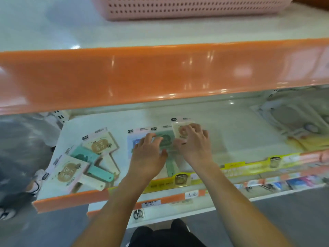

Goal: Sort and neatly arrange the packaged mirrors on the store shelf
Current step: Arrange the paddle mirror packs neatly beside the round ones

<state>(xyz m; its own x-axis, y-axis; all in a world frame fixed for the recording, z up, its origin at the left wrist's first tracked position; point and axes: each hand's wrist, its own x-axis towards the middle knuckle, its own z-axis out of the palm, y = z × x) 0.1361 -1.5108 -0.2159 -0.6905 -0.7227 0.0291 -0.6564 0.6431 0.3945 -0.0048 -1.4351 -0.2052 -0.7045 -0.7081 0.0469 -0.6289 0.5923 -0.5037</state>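
1. Head view: your left hand (148, 154) lies with fingers nearly straight on the green mirror pack (166, 139), probably pinning it so the row doesn't slide.
2. Your right hand (193, 139) has fingers curled round the cream mirror pack (179, 130), just beside the green one, looks like you're lining it up.
3. The loose pile (85, 161) at the left of the shelf (231, 125) isn't sorted yet, packs overlapping and tilted.

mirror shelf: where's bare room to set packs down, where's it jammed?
Free: the bare shelf stretch right of the right hand, up to the packaged goods at far right; also the strip behind the packs. Crowded: overlapping cream and teal mirror packs at left, and the middle cluster under the left hand.
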